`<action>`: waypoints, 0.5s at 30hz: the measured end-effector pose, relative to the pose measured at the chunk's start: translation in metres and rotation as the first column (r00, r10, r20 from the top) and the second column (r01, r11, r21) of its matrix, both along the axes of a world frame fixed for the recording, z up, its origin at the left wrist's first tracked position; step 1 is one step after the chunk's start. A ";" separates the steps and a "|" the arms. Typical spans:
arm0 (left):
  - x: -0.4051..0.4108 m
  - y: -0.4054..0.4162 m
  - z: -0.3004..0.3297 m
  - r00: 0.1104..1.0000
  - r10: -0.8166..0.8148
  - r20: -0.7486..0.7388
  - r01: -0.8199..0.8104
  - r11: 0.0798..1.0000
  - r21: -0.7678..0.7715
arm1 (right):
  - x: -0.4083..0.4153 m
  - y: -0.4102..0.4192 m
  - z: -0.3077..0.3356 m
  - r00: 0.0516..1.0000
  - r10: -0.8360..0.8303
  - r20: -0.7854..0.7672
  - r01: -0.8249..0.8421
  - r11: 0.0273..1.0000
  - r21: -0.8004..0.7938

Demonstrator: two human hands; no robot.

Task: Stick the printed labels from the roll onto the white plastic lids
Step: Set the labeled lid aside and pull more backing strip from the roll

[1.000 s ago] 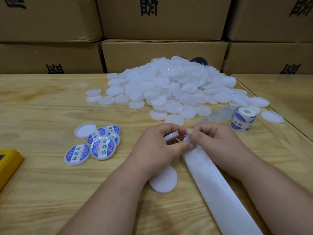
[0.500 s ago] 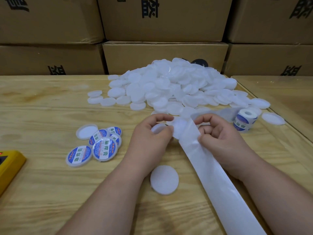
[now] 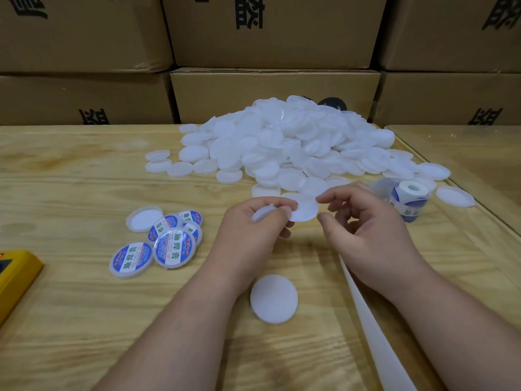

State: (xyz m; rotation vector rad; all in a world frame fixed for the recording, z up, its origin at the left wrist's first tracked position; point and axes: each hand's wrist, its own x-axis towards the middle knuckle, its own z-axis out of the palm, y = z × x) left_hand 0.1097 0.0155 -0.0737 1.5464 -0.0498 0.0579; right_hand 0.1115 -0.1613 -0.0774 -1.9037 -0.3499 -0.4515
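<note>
On the wooden worktop (image 3: 70, 176) the left hand (image 3: 251, 235) has its grip curled round a white plastic lid (image 3: 262, 214) while thumb and forefinger pinch a round peeled label (image 3: 304, 211), its white back toward us, held just above the middle of the worktop. The right hand (image 3: 363, 232) hangs close beside it, fingers loosely curled with a narrow gap between thumb and forefinger, holding nothing I can make out. A white backing strip (image 3: 372, 334) runs from under that hand to the near edge. The label roll (image 3: 408, 201) stands upright near the right edge, beside a big heap of white lids (image 3: 287, 148) piled toward the far edge in front of stacked cardboard boxes (image 3: 270, 94). One bare lid (image 3: 274, 299) lies between the forearms. Labelled lids (image 3: 158, 246) cluster left of centre, and a yellow device (image 3: 14, 275) sits at the left edge.
</note>
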 end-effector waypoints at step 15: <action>-0.007 0.000 0.004 0.980 -0.156 0.120 0.168 0.982 -0.091 | -0.004 0.000 0.004 1.000 0.003 -0.030 -0.001 0.997 0.083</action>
